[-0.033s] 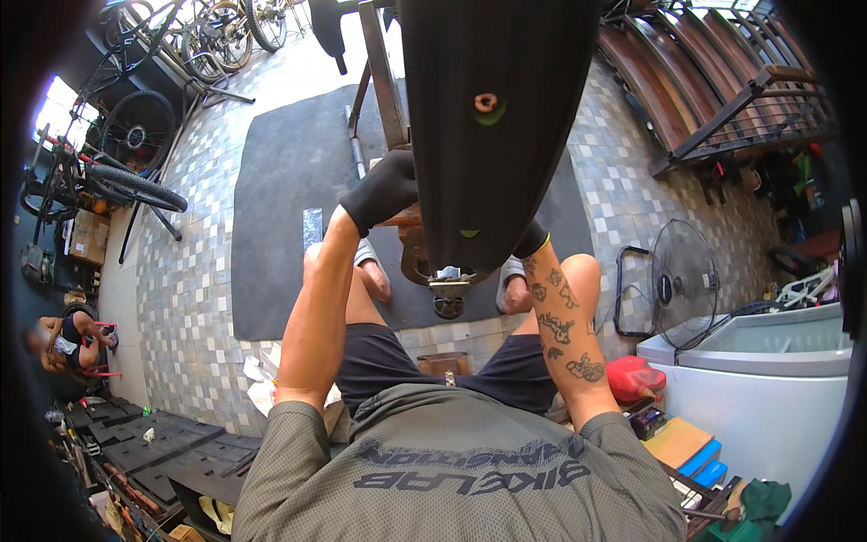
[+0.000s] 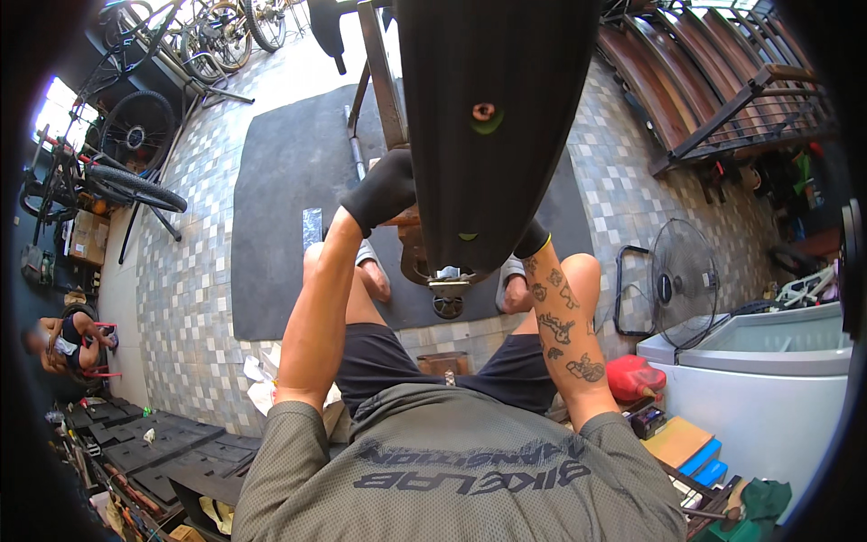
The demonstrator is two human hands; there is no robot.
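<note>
A wide, black, curved band, like a wheel seen edge-on [image 2: 497, 172], stands upright close in front of me. It has a small reddish hole and green patches on its face. My left hand [image 2: 384, 185], in a black glove, is at its left side, with its fingers hidden behind the wheel and a brownish metal part. Most of my right hand [image 2: 533, 238], also in a black glove, is hidden behind the wheel's right side. Below the wheel is a metal stand part [image 2: 414, 253] with a round black knob [image 2: 447, 307].
The stand rests on a dark floor mat [image 2: 280, 181]. Bikes [image 2: 135, 185] are at the far left, where a person [image 2: 77, 339] sits low. To my right are a standing fan [image 2: 685, 280], a white chest freezer [image 2: 759, 388] and a rack of brown panels [image 2: 686, 81].
The hole and green patches on the wheel have shifted slightly toward me and left. My hands stay in almost the same place.
</note>
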